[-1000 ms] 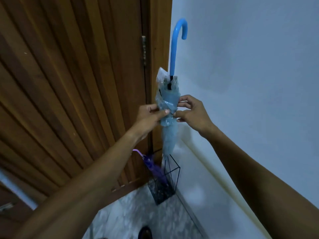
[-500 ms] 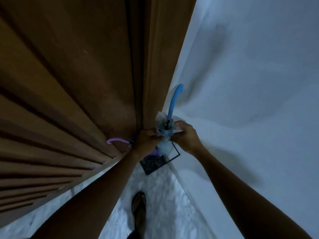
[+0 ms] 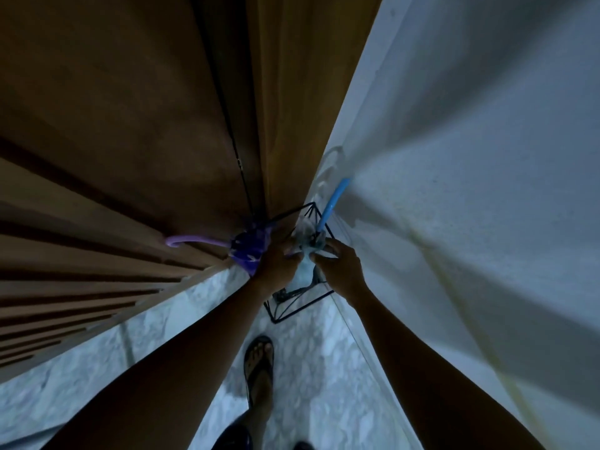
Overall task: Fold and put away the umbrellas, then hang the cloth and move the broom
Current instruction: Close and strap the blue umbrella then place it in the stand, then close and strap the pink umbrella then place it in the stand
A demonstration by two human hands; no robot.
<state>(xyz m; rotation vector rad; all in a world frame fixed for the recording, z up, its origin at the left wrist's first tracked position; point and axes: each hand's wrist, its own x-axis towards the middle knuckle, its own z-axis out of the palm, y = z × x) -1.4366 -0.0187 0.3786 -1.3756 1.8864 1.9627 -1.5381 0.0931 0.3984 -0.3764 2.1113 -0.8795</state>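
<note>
The folded blue umbrella (image 3: 306,271) is pinched from both sides: the left hand (image 3: 279,259) is closed on its bunched canopy from the left, the right hand (image 3: 337,266) from the right. The umbrella is held upright within the black wire umbrella stand (image 3: 300,303), its blue handle (image 3: 332,203) pointing up toward the white wall (image 3: 470,190). A purple umbrella (image 3: 248,251) is seen just left of the left hand, in the same stand, its lilac hooked handle (image 3: 191,240) lying against the slatted wooden door (image 3: 113,141). The stand is set in the corner on the marble floor (image 3: 181,319). A sandalled foot (image 3: 259,362) is seen below.
</note>
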